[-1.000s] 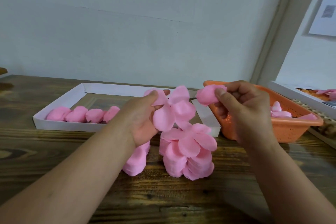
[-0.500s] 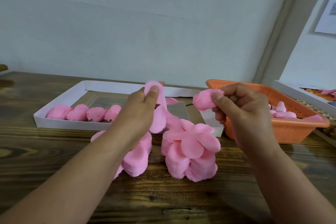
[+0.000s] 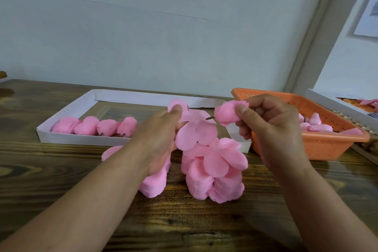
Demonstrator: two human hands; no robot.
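Observation:
My right hand (image 3: 266, 127) pinches a pink flower bud (image 3: 226, 115) whose short dark stem points left. My left hand (image 3: 159, 135) pinches a flat pink petal layer (image 3: 194, 131) between thumb and fingers, just left of the bud's stem tip. Below them on the wooden table stand two stacks of pink petal layers, a tall stack (image 3: 214, 174) in the middle and a lower stack (image 3: 153, 182) partly hidden under my left wrist.
A white shallow cardboard tray (image 3: 86, 139) behind the hands holds a row of several finished pink buds (image 3: 94, 126). An orange perforated plastic basket (image 3: 331, 145) with more pink pieces sits at the right. Another white tray (image 3: 335, 104) lies at the far right edge.
My left hand has lowered the petal layer and spread it flat near the bud's stem. My right hand has turned the bud so its stem points at the petals.

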